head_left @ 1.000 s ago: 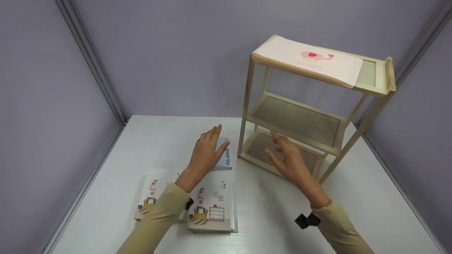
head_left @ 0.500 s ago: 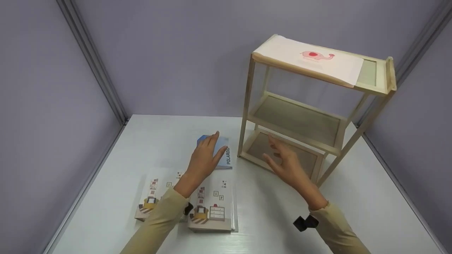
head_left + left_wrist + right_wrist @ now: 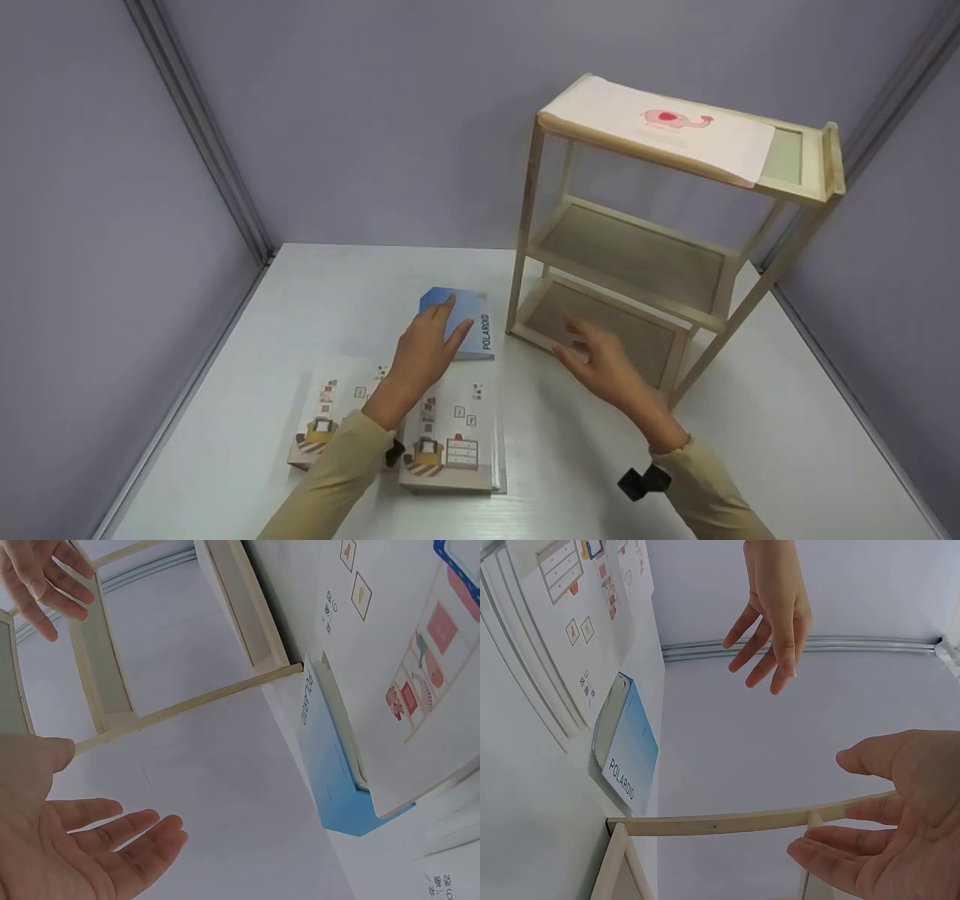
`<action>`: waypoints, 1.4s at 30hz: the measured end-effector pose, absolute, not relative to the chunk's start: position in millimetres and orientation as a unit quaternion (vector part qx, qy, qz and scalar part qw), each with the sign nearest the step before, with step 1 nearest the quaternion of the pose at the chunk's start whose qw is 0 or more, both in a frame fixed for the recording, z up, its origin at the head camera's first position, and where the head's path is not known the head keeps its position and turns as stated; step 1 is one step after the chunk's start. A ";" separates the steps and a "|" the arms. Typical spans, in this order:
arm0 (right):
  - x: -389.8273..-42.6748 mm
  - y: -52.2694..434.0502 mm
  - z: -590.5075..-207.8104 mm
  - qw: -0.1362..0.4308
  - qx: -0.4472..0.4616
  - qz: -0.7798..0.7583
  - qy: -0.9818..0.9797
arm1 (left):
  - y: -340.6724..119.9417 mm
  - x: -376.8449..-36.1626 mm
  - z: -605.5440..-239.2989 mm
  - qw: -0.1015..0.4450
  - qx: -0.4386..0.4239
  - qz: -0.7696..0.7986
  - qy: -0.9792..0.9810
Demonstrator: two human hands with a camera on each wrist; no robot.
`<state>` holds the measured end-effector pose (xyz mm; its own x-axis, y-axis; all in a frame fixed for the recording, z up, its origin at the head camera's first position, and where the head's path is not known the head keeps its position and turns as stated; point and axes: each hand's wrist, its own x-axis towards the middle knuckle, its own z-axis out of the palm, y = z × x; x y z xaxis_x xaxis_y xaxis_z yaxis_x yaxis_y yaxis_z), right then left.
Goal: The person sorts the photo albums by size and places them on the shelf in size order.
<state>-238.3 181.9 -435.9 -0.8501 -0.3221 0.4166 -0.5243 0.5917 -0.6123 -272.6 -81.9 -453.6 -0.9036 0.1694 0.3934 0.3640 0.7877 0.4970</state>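
Both hands hover in the air, holding nothing. My left hand (image 3: pixel 424 349) has its fingers extended and overlaps a blue box marked POLAROID (image 3: pixel 476 311) in the head view; the left wrist view shows the hand apart from that box (image 3: pixel 330 757). To its right, my right hand (image 3: pixel 604 364), fingers relaxed and thumb apart, is in front of the bottom shelf of a wooden rack (image 3: pixel 622 285). Two white illustrated packs, the right one (image 3: pixel 450 431) and the left one (image 3: pixel 322 420), lie side by side near the front; my left forearm partly covers the left pack.
The rack has three levels and stands at the right rear. A white sheet with a pink elephant (image 3: pixel 675 120) covers most of its top. Grey-violet panels (image 3: pixel 375 135) enclose the white table (image 3: pixel 345 300) at the back and sides.
Both hands have drawn back toward the person and slightly left, uncovering more of the blue box. The rack, packs and box stay in place.
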 end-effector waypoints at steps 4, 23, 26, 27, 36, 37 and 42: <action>-237.6 180.3 -439.8 0.128 0.243 0.391 -0.878 | -83.8 -270.1 -456.9 0.149 -0.131 -0.292 -0.936; -234.3 175.9 -456.2 0.077 0.240 0.403 -0.880 | -93.6 -260.0 -470.2 0.102 -0.107 -0.297 -0.943; -232.9 174.7 -461.3 0.069 0.237 0.407 -0.879 | -97.2 -257.4 -473.2 0.086 -0.100 -0.293 -0.947; -232.0 174.0 -462.6 0.064 0.233 0.407 -0.881 | -98.8 -256.6 -474.3 0.081 -0.098 -0.292 -0.948; -229.8 171.0 -477.1 0.034 0.226 0.410 -0.883 | -111.0 -250.3 -486.1 0.063 -0.098 -0.278 -0.953; -229.9 171.1 -478.4 0.031 0.226 0.411 -0.883 | -111.6 -249.8 -487.7 0.063 -0.098 -0.277 -0.954; -229.7 171.4 -482.7 0.013 0.218 0.417 -0.882 | -114.5 -248.4 -495.1 0.058 -0.096 -0.275 -0.955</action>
